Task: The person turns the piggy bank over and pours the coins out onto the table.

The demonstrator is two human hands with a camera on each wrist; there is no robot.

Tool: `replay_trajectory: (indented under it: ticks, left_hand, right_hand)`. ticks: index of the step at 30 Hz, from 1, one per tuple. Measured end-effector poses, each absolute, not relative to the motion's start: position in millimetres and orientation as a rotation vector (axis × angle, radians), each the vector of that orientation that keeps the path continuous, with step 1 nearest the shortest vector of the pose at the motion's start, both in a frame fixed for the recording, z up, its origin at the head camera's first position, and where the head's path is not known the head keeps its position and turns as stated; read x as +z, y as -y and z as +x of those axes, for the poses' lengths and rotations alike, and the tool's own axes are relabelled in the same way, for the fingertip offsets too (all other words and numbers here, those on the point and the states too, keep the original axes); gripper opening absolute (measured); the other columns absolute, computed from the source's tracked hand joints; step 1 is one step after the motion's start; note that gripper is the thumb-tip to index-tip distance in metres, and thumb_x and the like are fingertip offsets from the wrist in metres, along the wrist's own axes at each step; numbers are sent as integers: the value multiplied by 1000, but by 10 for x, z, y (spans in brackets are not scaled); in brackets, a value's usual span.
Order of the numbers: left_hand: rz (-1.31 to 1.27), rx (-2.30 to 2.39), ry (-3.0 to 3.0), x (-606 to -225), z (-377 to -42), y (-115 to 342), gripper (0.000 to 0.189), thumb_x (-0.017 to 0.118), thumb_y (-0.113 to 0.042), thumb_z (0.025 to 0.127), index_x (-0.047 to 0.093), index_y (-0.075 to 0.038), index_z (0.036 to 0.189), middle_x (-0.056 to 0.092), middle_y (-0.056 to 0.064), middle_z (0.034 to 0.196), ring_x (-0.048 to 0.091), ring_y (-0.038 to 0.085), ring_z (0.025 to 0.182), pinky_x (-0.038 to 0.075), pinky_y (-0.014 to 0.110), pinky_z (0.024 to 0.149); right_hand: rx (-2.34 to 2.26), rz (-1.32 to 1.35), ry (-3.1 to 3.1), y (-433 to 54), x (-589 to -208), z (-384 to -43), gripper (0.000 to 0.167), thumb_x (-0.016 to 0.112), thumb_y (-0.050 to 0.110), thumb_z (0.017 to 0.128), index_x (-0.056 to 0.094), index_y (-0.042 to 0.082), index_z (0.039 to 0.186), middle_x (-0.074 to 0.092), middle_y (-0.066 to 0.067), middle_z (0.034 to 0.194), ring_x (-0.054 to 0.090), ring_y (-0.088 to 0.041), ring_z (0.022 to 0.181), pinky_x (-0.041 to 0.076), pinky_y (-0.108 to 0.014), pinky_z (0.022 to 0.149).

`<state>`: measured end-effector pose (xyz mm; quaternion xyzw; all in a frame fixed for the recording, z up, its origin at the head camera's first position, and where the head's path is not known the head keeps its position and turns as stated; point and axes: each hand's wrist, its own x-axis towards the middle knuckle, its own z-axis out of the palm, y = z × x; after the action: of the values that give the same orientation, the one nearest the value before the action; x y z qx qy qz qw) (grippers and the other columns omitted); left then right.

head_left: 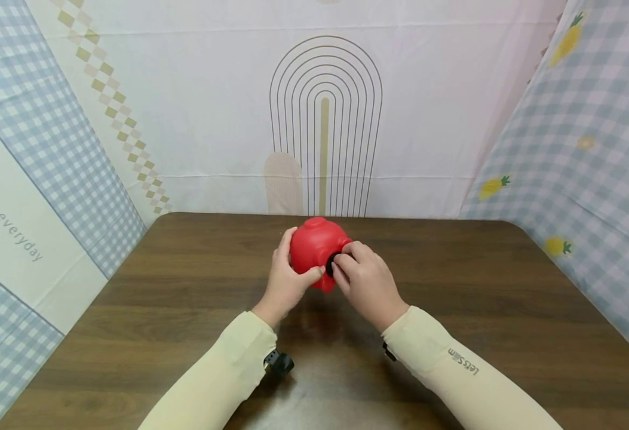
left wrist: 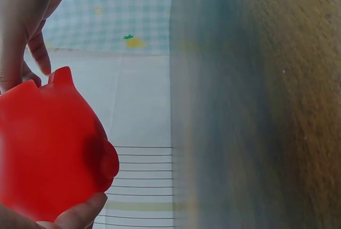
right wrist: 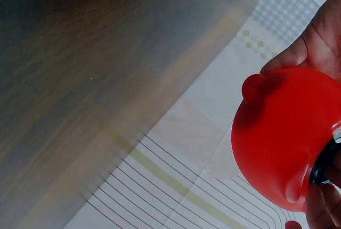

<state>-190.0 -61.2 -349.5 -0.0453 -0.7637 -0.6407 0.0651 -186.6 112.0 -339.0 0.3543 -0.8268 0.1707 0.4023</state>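
Note:
A glossy red, rounded object [head_left: 311,245] shaped like a piggy bank, with short stubs and ear-like points, is held up over the table. My left hand [head_left: 284,283] grips it from the left, with the thumb on the near side and the fingers around the back. On its right-hand side sits a black round piece [head_left: 331,264], partly covered by fingers. My right hand [head_left: 370,283] pinches at this black piece with curled fingers and thumb. Seen from the right wrist, the black piece [right wrist: 322,162] lies against the red shell.
The dark wood-grain table [head_left: 185,334] stretches out on both sides of the arms. A white cloth backdrop [head_left: 212,107] with printed arches hangs behind its far edge. Checked cloth [head_left: 604,179] hangs at the sides. Small black wrist devices [head_left: 279,362] sit near the sleeve cuffs.

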Motion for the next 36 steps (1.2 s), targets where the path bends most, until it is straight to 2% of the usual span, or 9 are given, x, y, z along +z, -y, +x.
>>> replay_trajectory:
  ticks: [7,28,36]
  left_hand:
    - [-163,-1942,2284,-3503,-1910,601,86,76,-16,72,31,-29,145,39,4,138,41,27,124,54,46,86]
    - [-182,-1951,2281,-3520,-1911,611,90,77,-15,70,30,-29,145,38,2,139,40,26,125,54,46,87]
    - [-169,-1929,2273,-3542,-1924,614,83,73,-17,75,31,-27,145,39,5,137,41,26,123,53,46,87]
  right_hand:
    - [426,927,2077,-1149,-3406,-1888,12,76,2,77,68,3,86,58,-11,89,58,-23,79,57,-35,70]
    - [391,970,2072,-1222,-3371,-1889,9,74,7,80,66,6,83,59,-10,88,57,-21,75,57,-33,67]
    - [388,947,2031,-1281,-3360,-1916,6,71,7,80,66,7,79,59,-10,88,59,-22,76,55,-33,62]
